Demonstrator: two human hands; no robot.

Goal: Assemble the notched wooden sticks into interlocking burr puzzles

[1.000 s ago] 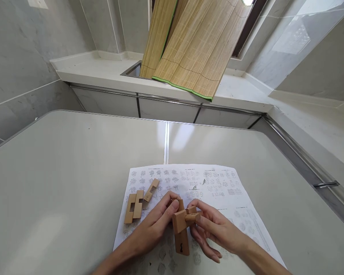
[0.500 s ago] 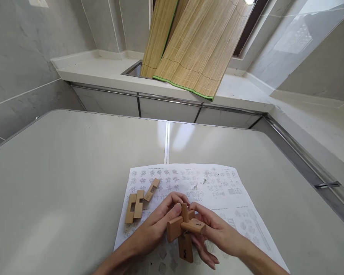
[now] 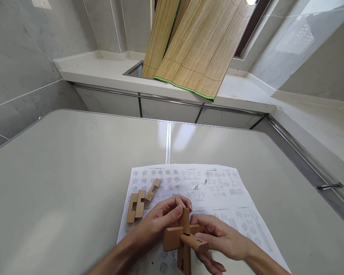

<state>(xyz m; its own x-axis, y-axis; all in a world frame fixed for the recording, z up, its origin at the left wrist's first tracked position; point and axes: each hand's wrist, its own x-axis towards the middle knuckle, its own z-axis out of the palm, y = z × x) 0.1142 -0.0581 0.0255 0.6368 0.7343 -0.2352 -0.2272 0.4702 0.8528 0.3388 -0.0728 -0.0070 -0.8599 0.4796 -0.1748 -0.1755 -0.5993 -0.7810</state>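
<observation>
Several interlocked wooden puzzle pieces (image 3: 173, 238) form a cross shape, held up over the printed sheet (image 3: 218, 196). Dark marks show on two of the pieces. My left hand (image 3: 163, 217) grips the assembly from the left, its thumb on the upright piece and its fingers curled behind. From the right, my right hand (image 3: 220, 238) pinches the piece that juts toward me, thumb against its side; its lower fingers stretch out beneath. Left of my hands, two notched wooden pieces (image 3: 140, 204) lie side by side. A third notched piece (image 3: 153, 190) lies slanted beside them.
The sheet of small line drawings lies on a pale table (image 3: 74, 160) with a seam (image 3: 167, 143) running down its middle. Behind the table is a white ledge (image 3: 103, 74) with a bamboo blind (image 3: 192, 49) hanging over it. Grey tiled walls stand on both sides.
The wooden assembly has tilted and come slightly lower, showing more of its upright piece. My right thumb has shifted onto the jutting piece. The loose pieces have stayed where they were.
</observation>
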